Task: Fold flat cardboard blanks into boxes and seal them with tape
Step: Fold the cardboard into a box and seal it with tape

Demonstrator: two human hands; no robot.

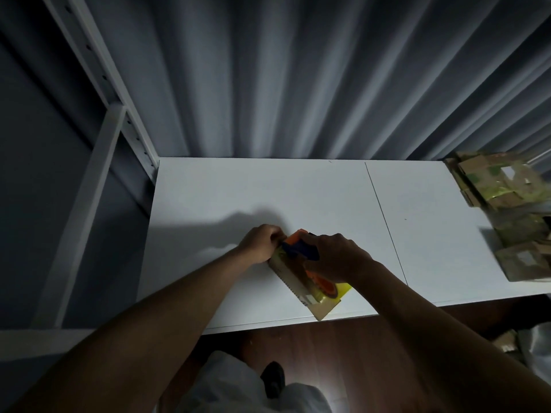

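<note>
Cardboard box (293, 281) on table (208, 204), curled left hand (261, 242) steadying, right hand (337, 257) gripping tape dispenser (298, 244)

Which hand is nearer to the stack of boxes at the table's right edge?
The right hand. It grips the tape dispenser on the box near the table's front, on the side toward the stack. The left hand holds the box's far end, farther from the stack.

orange-blue tape dispenser (301, 248), white table (238, 198)
</note>
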